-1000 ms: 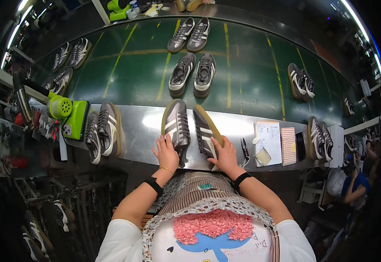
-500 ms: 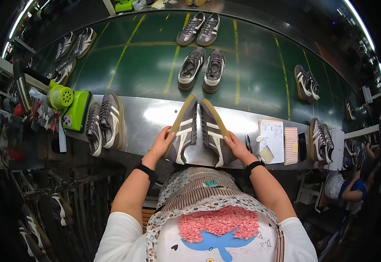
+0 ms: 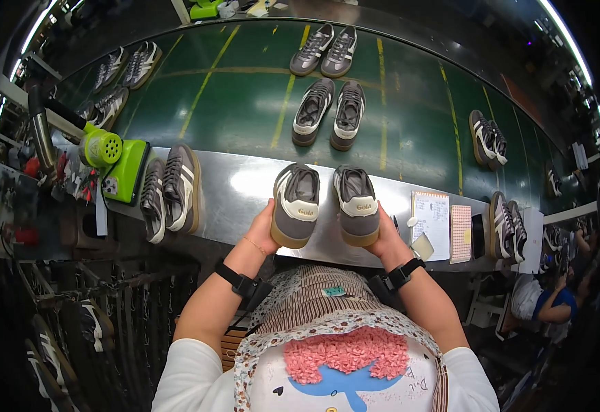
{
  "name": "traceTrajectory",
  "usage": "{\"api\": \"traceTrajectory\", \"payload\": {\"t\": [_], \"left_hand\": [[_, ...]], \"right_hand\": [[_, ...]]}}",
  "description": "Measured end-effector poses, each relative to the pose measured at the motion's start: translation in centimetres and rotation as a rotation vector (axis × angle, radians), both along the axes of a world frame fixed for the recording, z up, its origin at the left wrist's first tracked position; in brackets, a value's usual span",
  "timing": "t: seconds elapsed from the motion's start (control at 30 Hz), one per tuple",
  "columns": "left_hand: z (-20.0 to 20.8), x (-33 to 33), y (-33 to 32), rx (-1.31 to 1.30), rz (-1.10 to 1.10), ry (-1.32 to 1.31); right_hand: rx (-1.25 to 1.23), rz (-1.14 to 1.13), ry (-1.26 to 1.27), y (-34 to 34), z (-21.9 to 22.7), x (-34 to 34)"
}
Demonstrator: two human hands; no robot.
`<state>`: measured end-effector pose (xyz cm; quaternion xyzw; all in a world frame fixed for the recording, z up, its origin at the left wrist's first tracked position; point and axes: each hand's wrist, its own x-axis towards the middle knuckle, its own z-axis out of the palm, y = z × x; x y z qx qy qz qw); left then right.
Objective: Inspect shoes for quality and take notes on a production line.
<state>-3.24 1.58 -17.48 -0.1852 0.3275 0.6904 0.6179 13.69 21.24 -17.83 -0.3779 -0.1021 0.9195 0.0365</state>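
Note:
My left hand point(image 3: 264, 228) grips a grey sneaker point(image 3: 294, 223) by its outer side, with the white heel patch turned toward me. A matching sneaker point(image 3: 358, 223) is held the same way in my right hand point(image 3: 388, 237), its heel also facing me. Both shoes are raised side by side over the metal ledge point(image 3: 245, 199), a small gap between them, their openings showing at the top. Most of my fingers are hidden behind the shoes. Beyond them, a laced pair of the same sneakers point(image 3: 348, 117) stands on the green belt point(image 3: 231, 123).
More pairs stand on the belt, including a far pair point(image 3: 341, 51) and one at the right point(image 3: 484, 137). On the ledge are another pair point(image 3: 182, 189), a green machine point(image 3: 129, 172), a notebook point(image 3: 432, 220), a checked pad point(image 3: 460, 233) and a right-hand pair point(image 3: 500, 223). A co-worker point(image 3: 554, 302) sits at right.
Both sneakers have turned from soles outward and toes away to upright with heels facing me. My wrists have rotated with them, and the view has shifted slightly.

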Motion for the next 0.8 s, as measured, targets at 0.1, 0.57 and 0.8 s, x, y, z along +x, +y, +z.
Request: {"api": "traceTrajectory", "payload": {"t": [0.1, 0.57, 0.8], "left_hand": [[0.7, 0.6, 0.8, 0.08, 0.055, -0.138], [2.4, 1.5, 1.6, 0.056, 0.114, -0.211], [-4.7, -0.7, 0.0, -0.202, -0.158, 0.575]], "right_hand": [[-0.117, -0.058, 0.025, -1.6, 2.8, -1.0], [-0.205, -0.105, 0.044, -4.2, 3.6, -2.4], [0.697, 0.005, -0.153, -3.8, -3.6, -0.4]]}}
